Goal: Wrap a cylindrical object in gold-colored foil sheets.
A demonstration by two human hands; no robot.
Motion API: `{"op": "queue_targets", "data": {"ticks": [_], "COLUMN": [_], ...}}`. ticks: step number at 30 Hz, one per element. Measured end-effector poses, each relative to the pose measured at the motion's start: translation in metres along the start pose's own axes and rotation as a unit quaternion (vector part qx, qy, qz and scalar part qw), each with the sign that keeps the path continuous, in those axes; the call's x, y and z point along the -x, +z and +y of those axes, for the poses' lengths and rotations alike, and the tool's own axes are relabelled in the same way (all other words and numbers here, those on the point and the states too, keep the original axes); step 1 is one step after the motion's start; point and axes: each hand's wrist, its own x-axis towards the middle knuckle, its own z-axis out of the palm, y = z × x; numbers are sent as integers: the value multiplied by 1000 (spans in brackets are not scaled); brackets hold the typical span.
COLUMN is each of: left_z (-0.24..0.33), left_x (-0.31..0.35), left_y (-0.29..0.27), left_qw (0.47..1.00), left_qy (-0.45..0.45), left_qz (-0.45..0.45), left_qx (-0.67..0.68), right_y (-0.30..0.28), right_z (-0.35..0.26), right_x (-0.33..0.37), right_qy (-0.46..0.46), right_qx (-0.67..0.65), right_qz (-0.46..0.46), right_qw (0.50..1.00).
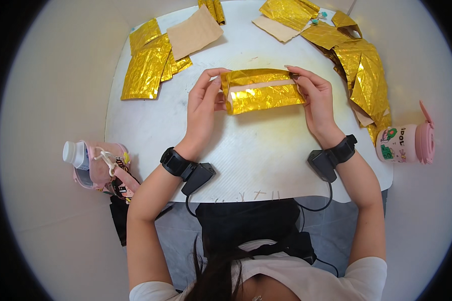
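A sheet of crinkled gold foil paper (266, 99), folded lengthwise with a pale strip of its backing showing along the middle, is held up over the white table. My left hand (204, 98) pinches its left end between thumb and fingers. At the opposite end, my right hand (316, 98) grips the foil paper, thumb in front and index finger along the top corner. The fingers behind the sheet are partly hidden. Each wrist wears a black strap with a dark box and cable.
Gold foil pieces (146, 70) and a tan sheet (195, 33) lie at the far left of the table (246, 165). More gold foil (369, 80) is heaped along the right, with small teal clips (319, 18). A pink bag (103, 163) stands left, a pink-lidded cup (402, 144) right.
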Motion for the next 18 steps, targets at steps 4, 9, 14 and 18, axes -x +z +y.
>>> {"op": "queue_targets", "data": {"ticks": [4,9,14,18], "left_z": [3,7,10,6], "left_x": [3,6,4,3], "left_y": [0,5,4,2], "left_qw": [993,995,997,993], "left_qy": [-15,-6,13,-3], "left_qz": [-4,-35,-25,24], "left_qx": [116,98,75,112], "right_y": [3,12,-1,-2], "right_z": [-3,-7,-1,-3], "right_x": [2,3,1,0], "right_qy": [9,1,10,30], "right_qx": [-6,-16,-20,-53], "right_qz": [6,33,2,-42], "right_qw": [1000,999,1000,997]}}
